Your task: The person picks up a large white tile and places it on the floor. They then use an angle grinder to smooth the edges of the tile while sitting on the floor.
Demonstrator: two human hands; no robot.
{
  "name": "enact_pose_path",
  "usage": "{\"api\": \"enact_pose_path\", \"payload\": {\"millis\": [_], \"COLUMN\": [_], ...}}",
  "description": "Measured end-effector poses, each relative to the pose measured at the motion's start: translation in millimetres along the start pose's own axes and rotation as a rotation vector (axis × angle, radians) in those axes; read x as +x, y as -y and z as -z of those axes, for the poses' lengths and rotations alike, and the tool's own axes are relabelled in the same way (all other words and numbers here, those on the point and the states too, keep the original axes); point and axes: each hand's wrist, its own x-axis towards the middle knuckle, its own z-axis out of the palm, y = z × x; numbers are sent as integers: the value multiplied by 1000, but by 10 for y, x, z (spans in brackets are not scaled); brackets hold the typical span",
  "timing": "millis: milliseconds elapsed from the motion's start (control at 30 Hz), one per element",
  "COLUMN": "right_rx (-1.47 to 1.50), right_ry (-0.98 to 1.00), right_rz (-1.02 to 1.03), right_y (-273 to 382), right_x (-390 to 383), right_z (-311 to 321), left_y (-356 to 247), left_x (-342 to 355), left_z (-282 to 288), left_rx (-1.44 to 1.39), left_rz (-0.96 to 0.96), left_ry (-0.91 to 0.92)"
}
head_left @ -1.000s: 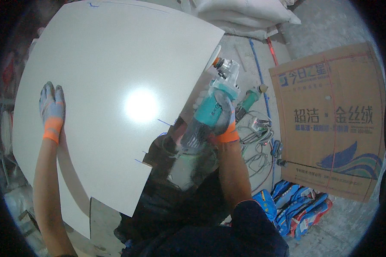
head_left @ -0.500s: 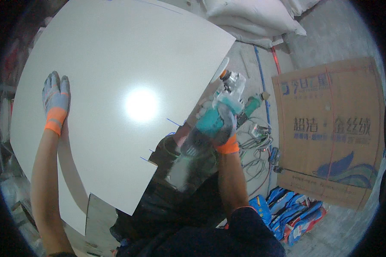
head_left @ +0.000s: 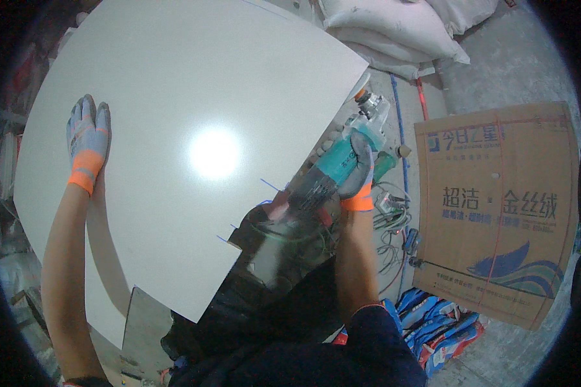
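The left hand [head_left: 87,143] lies flat, grasping nothing, on the white panel [head_left: 174,84] at left. Its near side is already notched, with blue marks [head_left: 269,184] there. The right hand [head_left: 362,169] grasps a grinder [head_left: 334,164] along its right edge; how much is finished cannot be told.

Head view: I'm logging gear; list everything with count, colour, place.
Panel: one, white, centre-left
Power tool: one, teal-black, beside panel
Second tool: one, green, centre-right
Cables: several, grey, centre-right
Cardboard: one piece, brown, right
Sacks: several, white, top
Bags: several, blue-red, lower right
Floor lines: two, blue, red, upper right
Clutter: uncountable, mixed, left edge
Clothing: uncounted, dark, bottom
Left grip: one, grey-orange glove, on panel
Right grip: one, grey-orange glove, on power tool
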Motion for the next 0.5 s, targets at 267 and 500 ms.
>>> {"api": "enact_pose_path", "payload": {"millis": [267, 500], "right_rx": [-23, 52], "right_ry": [39, 99], "right_rz": [-19, 30], "right_y": [140, 241], "right_x": [184, 355], "right_z": [32, -4], "left_y": [38, 51], "left_x": [22, 5], "left_z": [-59, -140], "left_rx": [30, 31], "left_rz": [1, 21], "left_ry": [-7, 5]}}
